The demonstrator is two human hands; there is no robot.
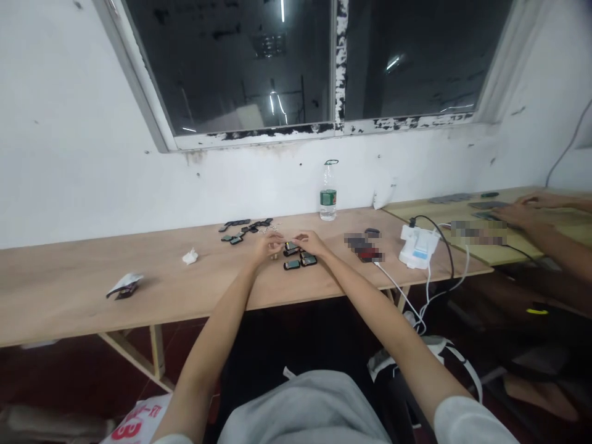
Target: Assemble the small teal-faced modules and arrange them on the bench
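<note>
Both my arms reach forward over a long wooden table (92, 290). My left hand (267, 245) and my right hand (309, 242) meet above a small cluster of dark, flat, shiny pieces (298, 259). The fingers of both hands are curled in a pinch around one such small dark piece (290, 246) held between them. Two or three more of these pieces lie on the wood just below my hands. A second scatter of similar dark pieces (245, 228) lies farther back, toward the wall.
A clear water bottle (328, 194) stands by the wall. A crumpled white scrap (190, 256) and an open wrapper (124, 287) lie to the left. A white charger block (419, 246) with cables sits right. Another person's hands (522, 213) work at the adjoining table.
</note>
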